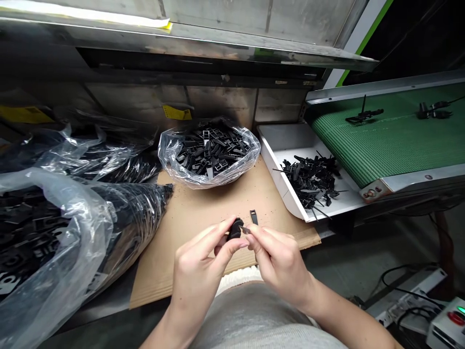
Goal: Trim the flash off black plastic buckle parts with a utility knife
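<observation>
My left hand pinches a small black plastic part between thumb and fingers, above the front of the cardboard sheet. Against that part's right side, my right hand grips a small dark, pointed, blade-like tool, mostly hidden by the fingers. Just beyond the right fingers lies a flat black plastic piece with a square opening at one end. Farther back, a clear plastic bag stands open, full of similar black pieces.
A white tray of black plastic scraps sits right, beside a green conveyor belt carrying black parts. Large plastic bags of black parts crowd the left. A metal shelf overhangs the back. Cables and a control box are lower right.
</observation>
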`<action>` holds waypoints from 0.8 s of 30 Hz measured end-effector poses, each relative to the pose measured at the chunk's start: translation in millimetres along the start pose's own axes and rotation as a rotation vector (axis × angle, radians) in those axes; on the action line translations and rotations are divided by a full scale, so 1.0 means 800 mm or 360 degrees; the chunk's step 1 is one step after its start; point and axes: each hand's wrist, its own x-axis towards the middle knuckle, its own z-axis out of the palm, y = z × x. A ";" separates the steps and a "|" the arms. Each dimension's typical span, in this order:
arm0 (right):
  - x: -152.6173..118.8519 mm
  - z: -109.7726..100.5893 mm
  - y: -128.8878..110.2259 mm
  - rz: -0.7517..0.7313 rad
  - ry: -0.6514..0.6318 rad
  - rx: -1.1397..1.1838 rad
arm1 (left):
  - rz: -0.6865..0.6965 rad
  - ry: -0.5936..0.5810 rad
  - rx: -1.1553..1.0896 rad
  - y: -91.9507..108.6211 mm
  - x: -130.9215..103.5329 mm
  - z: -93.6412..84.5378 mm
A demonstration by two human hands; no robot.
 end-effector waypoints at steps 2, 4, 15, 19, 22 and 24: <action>0.002 -0.003 0.000 0.0032 -0.0068 0.0062 | 0.0077 -0.0010 0.0046 0.000 0.000 0.000; 0.005 -0.008 0.000 0.0065 -0.0161 0.0109 | 0.0089 -0.0018 0.0055 -0.001 0.000 0.000; 0.013 -0.031 0.006 0.0114 -0.0401 0.0404 | -0.0119 -0.0088 -0.0085 0.002 -0.001 -0.003; 0.013 -0.032 0.004 0.0248 -0.0109 0.0556 | -0.0172 -0.0113 -0.0083 0.004 -0.001 -0.002; 0.022 -0.023 0.000 0.0336 -0.0097 0.0468 | -0.0181 -0.0180 -0.0063 0.003 -0.002 -0.004; 0.031 -0.015 -0.002 0.0417 -0.0169 0.0425 | -0.0185 -0.0224 -0.0075 0.002 -0.003 -0.006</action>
